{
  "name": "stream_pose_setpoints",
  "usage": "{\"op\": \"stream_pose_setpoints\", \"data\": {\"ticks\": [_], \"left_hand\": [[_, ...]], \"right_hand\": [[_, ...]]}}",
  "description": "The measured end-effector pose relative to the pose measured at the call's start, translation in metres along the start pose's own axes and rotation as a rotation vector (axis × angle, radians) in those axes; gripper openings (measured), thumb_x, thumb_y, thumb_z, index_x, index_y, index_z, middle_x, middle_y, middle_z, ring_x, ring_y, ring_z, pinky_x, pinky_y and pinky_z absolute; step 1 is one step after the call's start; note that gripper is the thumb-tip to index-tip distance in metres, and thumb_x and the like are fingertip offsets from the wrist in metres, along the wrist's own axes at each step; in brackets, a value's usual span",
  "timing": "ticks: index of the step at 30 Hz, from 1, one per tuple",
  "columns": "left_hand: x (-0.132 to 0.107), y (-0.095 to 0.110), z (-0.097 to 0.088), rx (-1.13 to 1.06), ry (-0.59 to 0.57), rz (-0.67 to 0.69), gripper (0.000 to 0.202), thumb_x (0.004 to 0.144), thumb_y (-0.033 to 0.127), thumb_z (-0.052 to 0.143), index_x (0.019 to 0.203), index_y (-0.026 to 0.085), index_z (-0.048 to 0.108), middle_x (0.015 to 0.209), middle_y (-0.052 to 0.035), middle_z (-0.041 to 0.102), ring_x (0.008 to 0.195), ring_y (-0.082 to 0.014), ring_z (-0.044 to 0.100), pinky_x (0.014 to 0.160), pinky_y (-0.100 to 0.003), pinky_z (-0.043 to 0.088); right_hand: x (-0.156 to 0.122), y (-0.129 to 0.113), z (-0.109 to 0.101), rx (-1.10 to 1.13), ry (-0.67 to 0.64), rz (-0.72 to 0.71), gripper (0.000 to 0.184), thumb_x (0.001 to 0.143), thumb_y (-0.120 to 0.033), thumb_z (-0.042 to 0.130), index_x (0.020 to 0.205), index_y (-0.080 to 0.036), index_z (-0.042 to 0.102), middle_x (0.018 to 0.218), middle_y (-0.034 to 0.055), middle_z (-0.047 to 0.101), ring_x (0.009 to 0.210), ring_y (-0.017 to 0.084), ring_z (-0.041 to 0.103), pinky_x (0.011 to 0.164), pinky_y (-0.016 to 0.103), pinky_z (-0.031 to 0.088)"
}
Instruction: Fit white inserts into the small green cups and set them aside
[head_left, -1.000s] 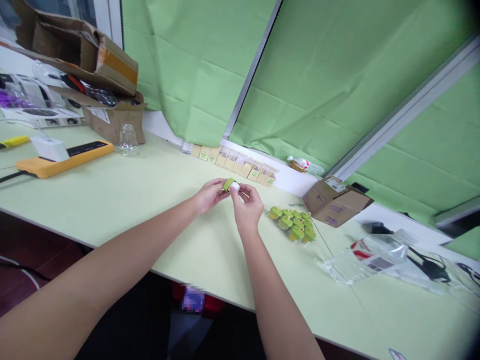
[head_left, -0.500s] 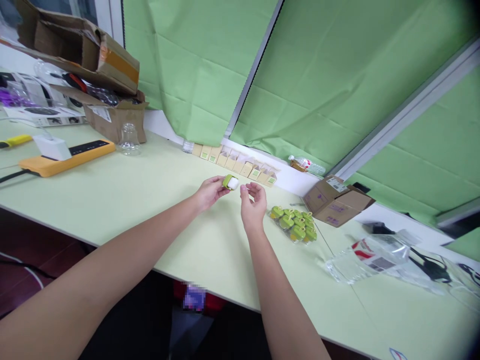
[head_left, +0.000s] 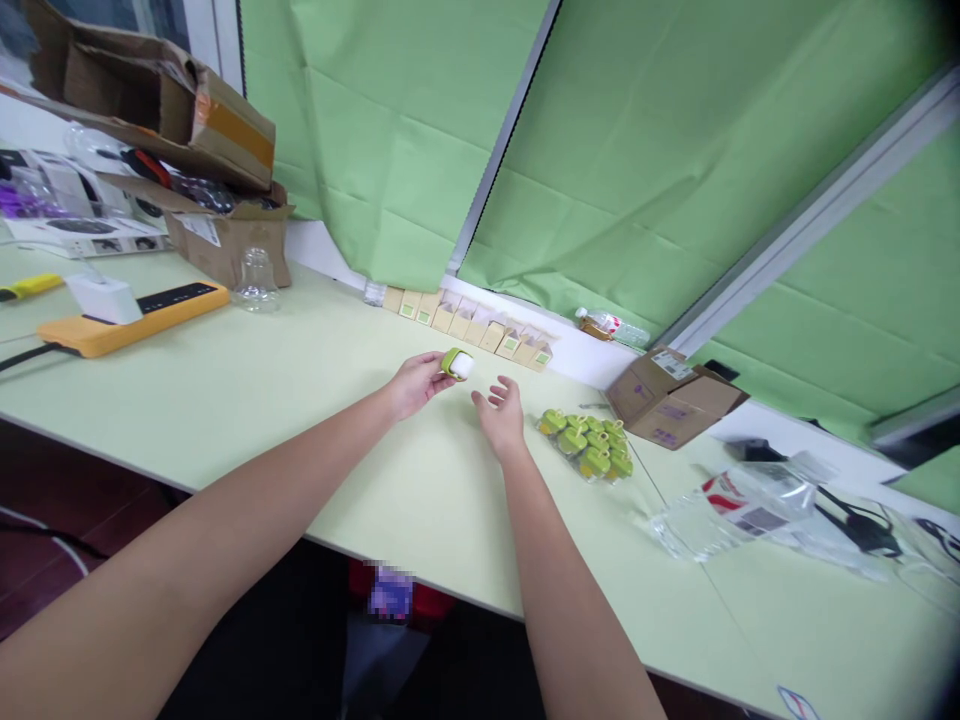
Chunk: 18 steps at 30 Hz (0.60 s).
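My left hand (head_left: 417,385) is closed on a small green-and-white case (head_left: 457,365) held above the table. Its outside is green, and a rounded white part faces to the right. To the right of it is my right hand (head_left: 501,414), with fingers apart and nothing in them, not touching the case. Several similar green pieces with light loops lie in a clear pack (head_left: 592,445) on the table, just right of my right hand. What the white part is, I cannot make out.
Small beige boxes (head_left: 469,322) line the back edge. A cardboard box (head_left: 671,400) and a large clear bottle (head_left: 735,505) lie at right. An orange power strip (head_left: 184,300), a clear plastic jar (head_left: 257,280) and stacked cartons (head_left: 232,235) occupy the left. Green blinds hang behind.
My right hand has moved slightly down, its fingers spreading wider and drawing away from the case. The left hand still holds the case, almost in the same place.
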<state>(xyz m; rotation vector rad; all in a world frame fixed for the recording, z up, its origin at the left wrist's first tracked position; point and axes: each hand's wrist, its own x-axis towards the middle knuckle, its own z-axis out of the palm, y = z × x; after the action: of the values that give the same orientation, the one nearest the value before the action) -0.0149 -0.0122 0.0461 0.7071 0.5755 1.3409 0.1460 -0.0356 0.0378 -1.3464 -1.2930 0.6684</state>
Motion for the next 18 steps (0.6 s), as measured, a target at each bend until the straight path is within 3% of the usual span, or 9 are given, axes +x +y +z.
{"op": "stream_pose_setpoints", "data": {"ticks": [2,6,9,11,16,18], "left_hand": [[0.000,0.000,0.000,0.011,0.001,0.003,0.005,0.081,0.013,0.067,0.085,0.010,0.065,0.089,-0.0095,0.070,0.077,-0.0142,0.069,0.071,-0.023,0.055],[-0.002,-0.001,0.000,0.043,-0.065,-0.016,0.004,0.082,0.013,0.066,0.085,0.010,0.066,0.088,-0.0084,0.070,0.074,-0.0118,0.068,0.072,-0.022,0.055],[-0.003,0.001,0.001,0.039,-0.071,0.007,0.004,0.082,0.013,0.066,0.085,0.010,0.066,0.087,-0.0079,0.070,0.074,-0.0117,0.068,0.070,-0.020,0.055],[-0.003,0.002,0.001,0.031,-0.074,0.025,0.007,0.081,0.014,0.067,0.087,0.010,0.066,0.089,-0.0085,0.070,0.076,-0.0131,0.069,0.070,-0.020,0.055],[0.000,0.001,-0.002,0.060,-0.122,0.002,0.007,0.080,0.014,0.068,0.086,0.009,0.067,0.086,-0.0086,0.070,0.071,-0.0119,0.068,0.068,-0.021,0.055],[0.001,0.001,-0.004,0.052,-0.103,0.006,0.007,0.079,0.013,0.069,0.085,0.010,0.067,0.085,-0.0080,0.070,0.070,-0.0113,0.067,0.068,-0.021,0.055]], "right_hand": [[0.001,0.001,-0.001,0.027,-0.006,0.014,0.061,0.071,-0.049,0.070,0.121,-0.021,0.050,0.118,0.0129,0.059,0.102,0.024,0.059,0.083,0.039,0.052],[0.003,0.002,-0.002,0.241,-0.135,-0.150,0.063,0.076,-0.052,0.066,0.130,-0.027,0.045,0.125,0.0097,0.057,0.109,0.021,0.058,0.083,0.034,0.053],[0.005,0.008,-0.004,0.044,-0.082,0.019,0.068,0.066,-0.049,0.075,0.123,-0.023,0.051,0.116,0.0111,0.061,0.097,0.022,0.061,0.079,0.036,0.054],[0.005,0.008,-0.005,-0.033,-0.029,0.083,0.062,0.066,-0.051,0.073,0.117,-0.021,0.055,0.110,0.0114,0.062,0.093,0.022,0.061,0.076,0.037,0.054],[0.001,-0.007,-0.002,0.270,-0.172,-0.136,0.058,0.075,-0.053,0.066,0.125,-0.027,0.050,0.121,0.0090,0.060,0.109,0.022,0.058,0.080,0.034,0.054],[0.000,-0.008,-0.002,0.217,-0.169,-0.103,0.064,0.071,-0.051,0.072,0.125,-0.026,0.051,0.122,0.0100,0.059,0.107,0.023,0.058,0.081,0.036,0.054]]}}
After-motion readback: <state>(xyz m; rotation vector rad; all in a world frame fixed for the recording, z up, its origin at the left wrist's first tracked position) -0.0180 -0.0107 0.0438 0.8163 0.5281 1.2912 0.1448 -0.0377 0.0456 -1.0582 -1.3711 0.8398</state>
